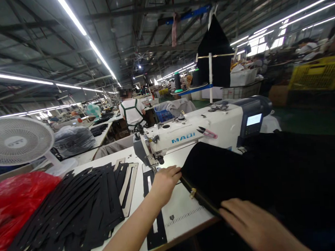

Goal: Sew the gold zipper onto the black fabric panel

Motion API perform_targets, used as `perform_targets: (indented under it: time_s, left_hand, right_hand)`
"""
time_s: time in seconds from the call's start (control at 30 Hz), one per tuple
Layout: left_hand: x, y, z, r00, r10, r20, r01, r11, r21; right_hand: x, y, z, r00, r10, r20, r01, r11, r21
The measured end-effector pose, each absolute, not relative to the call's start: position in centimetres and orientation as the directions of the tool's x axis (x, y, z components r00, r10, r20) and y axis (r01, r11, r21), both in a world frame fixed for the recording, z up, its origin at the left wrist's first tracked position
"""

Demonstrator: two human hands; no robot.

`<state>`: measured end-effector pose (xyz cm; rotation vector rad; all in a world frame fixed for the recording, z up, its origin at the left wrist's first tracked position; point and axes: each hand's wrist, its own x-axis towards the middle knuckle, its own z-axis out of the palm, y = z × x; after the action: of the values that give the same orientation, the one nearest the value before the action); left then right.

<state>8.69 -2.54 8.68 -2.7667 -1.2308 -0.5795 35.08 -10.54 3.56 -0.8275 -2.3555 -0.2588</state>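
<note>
A large piece of black fabric (213, 164) drapes from the sewing table's right side, with a zipper (204, 200) along its near edge and a gold-coloured zipper pull (193, 193) on it. My left hand (166, 183) grips the far end of that edge, just right of the sewing machine's needle area. Closer to me, my right hand (245, 217) has its fingers closed over the zipper edge; its thumb is hidden. Under my left forearm lies a black slotted panel (157, 241). The white sewing machine (182, 134) stands directly behind the fabric.
Many black cut strips (89, 203) and a beige slotted frame (131, 189) are piled at the left, beside a red plastic bag (15, 205) and a white fan (15, 142). Pink-handled snips (208, 133) rest on the machine. A person (132, 110) is farther back.
</note>
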Motion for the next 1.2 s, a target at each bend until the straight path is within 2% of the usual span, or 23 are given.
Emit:
perform_targets:
  time_s: [0.07,0.13,0.23,0.27,0.33,0.4,0.53,0.6,0.7,0.83,1.03,1.2]
  left_hand:
    - [7.7,-3.6,6.4,0.531,0.770,0.354,0.787,-0.603,0.132]
    - [8.0,-5.2,5.4,0.449,0.831,0.328,0.817,-0.530,0.225]
    - [9.7,-6.7,5.2,0.361,0.909,0.207,0.833,-0.414,0.368]
    - [10.2,-6.7,5.2,0.340,0.927,0.159,0.843,-0.375,0.384]
    - [10.6,-6.2,5.3,0.315,0.947,0.065,0.875,-0.316,0.366]
    - [10.1,-5.1,5.4,0.332,0.943,-0.004,0.897,-0.314,0.310]
    - [8.2,-3.3,6.2,0.357,0.926,-0.121,0.919,-0.325,0.222]
    - [7.8,-2.8,6.7,0.346,0.920,-0.187,0.929,-0.309,0.203]
    - [7.9,-2.1,7.3,0.345,0.907,-0.244,0.936,-0.312,0.162]
    - [8.2,-1.6,7.2,0.355,0.897,-0.264,0.935,-0.340,0.103]
    - [7.9,-1.5,6.6,0.369,0.889,-0.271,0.929,-0.363,0.075]
    - [7.9,-1.5,6.5,0.379,0.889,-0.258,0.924,-0.377,0.060]
  right_hand:
    - [32.8,-10.0,3.8,-0.716,0.430,0.550,0.511,0.860,-0.006]
    - [32.2,-8.4,4.5,-0.703,0.490,0.515,0.514,0.851,-0.108]
    - [33.7,-3.9,4.9,-0.403,0.768,0.498,0.740,0.594,-0.317]
    - [34.5,-2.1,4.8,-0.291,0.852,0.436,0.804,0.464,-0.372]
    - [36.0,1.1,4.2,-0.158,0.966,0.203,0.838,0.240,-0.490]
    - [37.0,3.3,3.6,-0.121,0.992,0.033,0.818,0.119,-0.562]
    - [37.0,5.5,3.3,-0.100,0.988,-0.119,0.780,0.003,-0.626]
    - [36.3,6.5,3.4,-0.075,0.986,-0.146,0.793,-0.029,-0.609]
    - [35.2,7.8,3.2,-0.076,0.992,-0.097,0.847,0.013,-0.531]
    - [34.4,8.0,2.4,-0.073,0.997,0.010,0.927,0.072,-0.369]
    - [34.2,5.7,1.7,-0.053,0.996,0.072,0.979,0.066,-0.193]
    - [35.0,3.4,1.6,-0.130,0.980,0.149,0.990,0.120,0.074]
